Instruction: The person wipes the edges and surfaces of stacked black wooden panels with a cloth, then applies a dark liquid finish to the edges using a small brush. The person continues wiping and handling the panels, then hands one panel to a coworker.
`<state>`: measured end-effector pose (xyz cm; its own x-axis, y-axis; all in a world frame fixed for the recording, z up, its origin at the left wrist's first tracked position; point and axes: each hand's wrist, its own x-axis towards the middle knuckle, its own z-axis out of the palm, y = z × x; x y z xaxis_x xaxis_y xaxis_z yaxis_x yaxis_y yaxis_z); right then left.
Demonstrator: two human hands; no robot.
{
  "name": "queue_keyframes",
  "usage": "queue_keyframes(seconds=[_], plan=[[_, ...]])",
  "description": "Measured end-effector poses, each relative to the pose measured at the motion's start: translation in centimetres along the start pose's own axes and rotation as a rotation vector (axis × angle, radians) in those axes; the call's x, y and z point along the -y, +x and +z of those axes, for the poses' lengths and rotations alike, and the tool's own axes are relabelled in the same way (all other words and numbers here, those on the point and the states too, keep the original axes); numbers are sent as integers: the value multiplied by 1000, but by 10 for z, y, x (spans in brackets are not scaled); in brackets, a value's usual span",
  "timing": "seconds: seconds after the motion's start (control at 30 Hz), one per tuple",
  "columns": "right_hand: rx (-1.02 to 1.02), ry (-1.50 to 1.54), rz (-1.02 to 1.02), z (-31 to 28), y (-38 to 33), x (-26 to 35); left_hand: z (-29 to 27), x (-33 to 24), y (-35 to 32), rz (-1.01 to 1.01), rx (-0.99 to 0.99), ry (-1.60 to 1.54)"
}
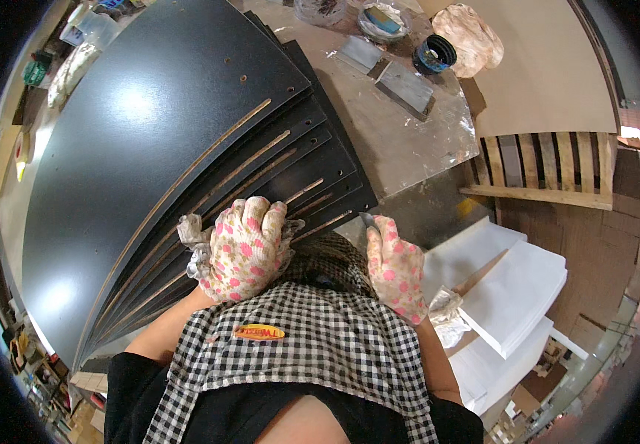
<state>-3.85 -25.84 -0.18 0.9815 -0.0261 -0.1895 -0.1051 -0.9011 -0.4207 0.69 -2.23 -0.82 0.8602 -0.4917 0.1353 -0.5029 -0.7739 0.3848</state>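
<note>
Both my hands wear white knitted gloves with pink flower spots. My left hand (246, 248) is closed around a crumpled greyish rag (195, 240) and presses on the near edges of a fanned stack of black panels (135, 148). These panels have curved edges, small holes and brown strips along their edges. My right hand (395, 270) is closed on a small tool with a flat grey blade (368, 220), like a scraper; its handle is hidden in the fingers. The blade's tip is close to the near right corner of the stack.
On the worktable (438, 140) lie grey flat blocks (405, 89), an open black-rimmed jar (434, 54) and a tub (384, 21). White boards (516, 288) are stacked at my right, with a crumpled wrapper (447, 318) on them. Beyond stands a slatted wooden pallet (542, 166).
</note>
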Motion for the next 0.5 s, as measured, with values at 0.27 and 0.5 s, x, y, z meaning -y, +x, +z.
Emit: queue_keyframes(seconds=[0.27,0.5], plan=[[-45,-170,-41,0,5,22,0,6,2,36,-17,-25],[-106,-204,-103,2,7,28,8,11,-4,37,-12,-105]])
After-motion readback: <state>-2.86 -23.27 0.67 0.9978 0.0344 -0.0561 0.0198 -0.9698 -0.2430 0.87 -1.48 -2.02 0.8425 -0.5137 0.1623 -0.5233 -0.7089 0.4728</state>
